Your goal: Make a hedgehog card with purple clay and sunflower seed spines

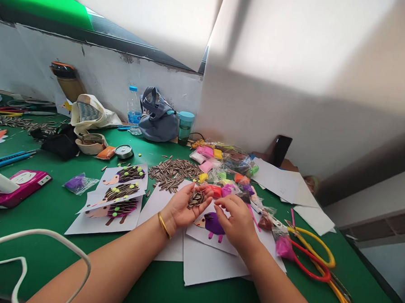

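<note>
1. Holding a small heap of striped seeds [196, 199] in the left hand [180, 210], palm up and cupped, probably so as not to spill any.
2. Poised just beside those seeds with the right hand [237, 222], fingertips narrowed together, apparently for taking seeds singly; cannot tell whether one is pinched.
3. Laid beneath the hands as the purple hedgehog picture [215, 224], atop white sheets [213, 266] toward the near edge of the table [158, 285], likely for short reach; bearing a few dark bits near the face, partly hidden by the right hand.
4. Note the larger seed pile [176, 172] beyond the left hand, toward the table's far edge, presumably handy for refilling.
5. See three seed-covered hedgehog pictures [120, 193] toward the table's left, perhaps overlapped to save room.
6. Find coloured packets [206, 165], clay by the look, near the far edge, probably bagged against drying.
7. Note red-handled scissors [328, 274] by the table's right edge, likely placed off the paper yet within reach.
</note>
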A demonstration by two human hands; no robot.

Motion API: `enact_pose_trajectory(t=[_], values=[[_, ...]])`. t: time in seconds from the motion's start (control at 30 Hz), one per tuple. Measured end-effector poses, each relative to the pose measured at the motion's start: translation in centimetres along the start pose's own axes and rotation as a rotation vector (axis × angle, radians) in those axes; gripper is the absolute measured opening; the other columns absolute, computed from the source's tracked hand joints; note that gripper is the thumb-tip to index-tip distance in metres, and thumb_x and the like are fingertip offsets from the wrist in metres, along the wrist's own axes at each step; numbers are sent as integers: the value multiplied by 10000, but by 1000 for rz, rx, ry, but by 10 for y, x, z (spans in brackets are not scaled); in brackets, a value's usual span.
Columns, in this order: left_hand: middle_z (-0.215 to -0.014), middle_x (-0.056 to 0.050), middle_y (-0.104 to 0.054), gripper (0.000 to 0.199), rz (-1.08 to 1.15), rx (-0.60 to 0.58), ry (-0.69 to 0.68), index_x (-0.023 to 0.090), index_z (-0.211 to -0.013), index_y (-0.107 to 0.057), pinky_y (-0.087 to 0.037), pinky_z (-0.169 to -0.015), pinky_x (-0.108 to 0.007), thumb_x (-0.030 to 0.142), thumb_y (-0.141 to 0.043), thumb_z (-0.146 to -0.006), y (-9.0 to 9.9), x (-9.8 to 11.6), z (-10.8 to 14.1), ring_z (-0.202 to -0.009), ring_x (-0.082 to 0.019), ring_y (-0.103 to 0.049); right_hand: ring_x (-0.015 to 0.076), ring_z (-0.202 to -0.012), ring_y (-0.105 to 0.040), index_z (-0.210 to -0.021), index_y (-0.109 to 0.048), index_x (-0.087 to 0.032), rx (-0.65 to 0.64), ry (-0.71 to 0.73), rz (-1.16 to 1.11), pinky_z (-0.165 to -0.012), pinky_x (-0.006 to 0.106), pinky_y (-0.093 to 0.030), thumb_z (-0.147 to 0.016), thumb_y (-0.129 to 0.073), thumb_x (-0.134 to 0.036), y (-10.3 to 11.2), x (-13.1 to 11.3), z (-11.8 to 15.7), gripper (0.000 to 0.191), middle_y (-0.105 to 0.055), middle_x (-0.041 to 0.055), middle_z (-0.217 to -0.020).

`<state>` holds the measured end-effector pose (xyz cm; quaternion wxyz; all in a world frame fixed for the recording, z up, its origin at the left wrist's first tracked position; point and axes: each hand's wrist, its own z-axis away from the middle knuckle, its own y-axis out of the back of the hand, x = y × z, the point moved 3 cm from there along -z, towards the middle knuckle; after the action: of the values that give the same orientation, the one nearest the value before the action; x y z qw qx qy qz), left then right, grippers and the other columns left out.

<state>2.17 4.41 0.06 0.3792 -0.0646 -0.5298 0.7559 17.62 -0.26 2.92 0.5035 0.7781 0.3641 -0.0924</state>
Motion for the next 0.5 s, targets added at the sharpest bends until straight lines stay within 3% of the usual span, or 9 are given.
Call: enact_pose_trajectory(t=[0.1,0.23,0.5], values=[[-989,-167,-668,416,30,-88,28,93,-1037,-594,-590,-773,-359,400,-315,-994,-5,-5,4,-927,-232,-684,207,-906,-567,-1039,-655,-211,3,30,9,-824,344,-437,-910,-521,-221,-5,-3,1,187,-621,69,-967],[-944,-152,-684,467,-7,-116,53,85,-1047,-619,-579,-696,-310,434,-314,-991,-10,-11,8,-803,-197,-688,226,-946,-569,-1158,-633,-219,-11,14,35,-853,370,-442,-903,-535,-222,-8,-1,0,273,-632,85,-1017],[-950,-156,-689,522,-14,-179,98,75,-1051,-639,-568,-692,-290,462,-293,-991,-12,-17,9,-809,-191,-684,206,-855,-574,-880,-654,-217,-27,-44,-96,-793,337,-451,-857,-557,-196,-6,-5,-2,102,-646,57,-899]])
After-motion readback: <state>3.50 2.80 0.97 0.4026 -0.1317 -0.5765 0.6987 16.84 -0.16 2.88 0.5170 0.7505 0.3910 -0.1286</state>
